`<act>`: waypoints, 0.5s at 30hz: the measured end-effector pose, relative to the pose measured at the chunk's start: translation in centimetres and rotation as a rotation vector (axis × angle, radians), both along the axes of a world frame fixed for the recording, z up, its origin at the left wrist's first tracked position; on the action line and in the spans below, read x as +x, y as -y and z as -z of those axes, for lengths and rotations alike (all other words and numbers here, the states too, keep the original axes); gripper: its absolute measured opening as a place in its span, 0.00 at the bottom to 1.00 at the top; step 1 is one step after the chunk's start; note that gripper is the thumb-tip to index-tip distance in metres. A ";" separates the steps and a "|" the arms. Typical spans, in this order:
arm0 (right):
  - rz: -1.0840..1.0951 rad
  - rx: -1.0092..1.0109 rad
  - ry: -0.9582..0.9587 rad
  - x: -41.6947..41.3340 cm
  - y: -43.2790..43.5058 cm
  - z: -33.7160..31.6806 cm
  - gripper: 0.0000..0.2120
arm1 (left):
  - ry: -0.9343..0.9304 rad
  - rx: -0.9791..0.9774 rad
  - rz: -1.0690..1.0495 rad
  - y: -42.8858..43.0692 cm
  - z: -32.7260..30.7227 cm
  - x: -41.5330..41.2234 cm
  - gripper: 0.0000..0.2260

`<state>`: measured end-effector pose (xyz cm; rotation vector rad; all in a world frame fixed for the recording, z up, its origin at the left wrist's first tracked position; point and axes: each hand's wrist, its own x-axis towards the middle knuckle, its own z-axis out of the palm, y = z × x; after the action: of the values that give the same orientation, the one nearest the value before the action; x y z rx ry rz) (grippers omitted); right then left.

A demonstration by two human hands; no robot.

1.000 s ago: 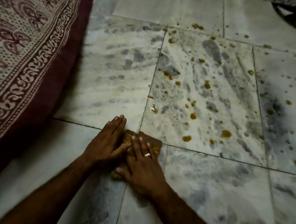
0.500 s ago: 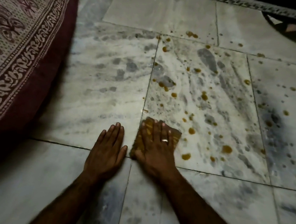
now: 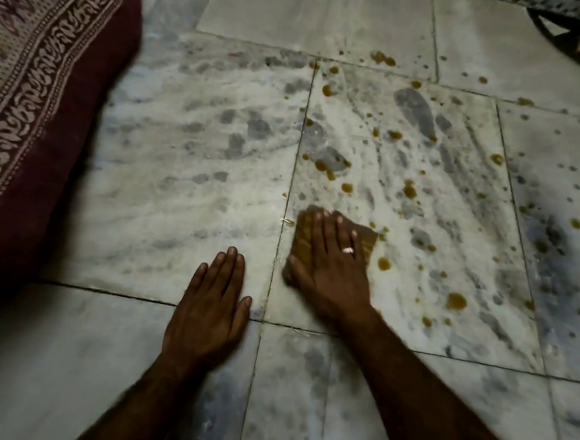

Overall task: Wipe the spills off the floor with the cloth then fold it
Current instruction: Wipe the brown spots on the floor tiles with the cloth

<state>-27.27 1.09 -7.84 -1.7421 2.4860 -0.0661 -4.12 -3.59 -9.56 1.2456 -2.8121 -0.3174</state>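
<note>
The right hand (image 3: 330, 267), a ring (image 3: 348, 250) on one finger, lies flat with fingers spread on a folded brown cloth (image 3: 366, 244), hiding most of it; its edges are blurred. The left hand (image 3: 212, 307) rests flat and empty on the marble floor (image 3: 182, 164), just left of the cloth. Brown spills (image 3: 384, 263) dot the tiles right of and beyond the cloth. A patterned maroon mattress (image 3: 52, 65), far left of it, is cut off.

Place: a home, most likely a bedroom or living room.
Floor (image 3: 195, 179): veined marble tiles, spotted with brown spills (image 3: 383, 263).
Bedding (image 3: 34, 74): maroon, print-bordered cloth lying at floor level, left.
</note>
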 end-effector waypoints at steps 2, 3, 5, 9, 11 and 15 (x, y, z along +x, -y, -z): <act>-0.025 0.004 0.032 1.2 3.5 0.2 0.37 | -0.024 0.010 0.004 0.0 0.0 0.1 0.29; -0.078 0.005 0.038 2.1 4.3 0.3 0.36 | -0.044 0.016 0.002 0.1 0.0 0.2 0.29; -0.221 -0.025 0.010 3.9 3.0 0.4 0.35 | -0.076 0.028 0.004 0.3 0.1 0.5 0.30; -0.429 -0.060 -0.020 2.9 -4.9 0.1 0.33 | -0.053 0.014 0.012 0.4 0.3 0.6 0.30; -0.340 -0.066 -0.036 0.5 -6.0 -0.1 0.33 | -0.028 0.013 -0.006 0.2 0.3 0.4 0.30; -0.108 -0.024 -0.060 -3.3 0.7 0.1 0.35 | -0.017 0.022 -0.018 0.2 0.1 0.1 0.29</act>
<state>-30.62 0.36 -7.94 -1.9115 2.4366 -0.0355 -3.99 -3.81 -9.65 1.2656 -2.7893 -0.3576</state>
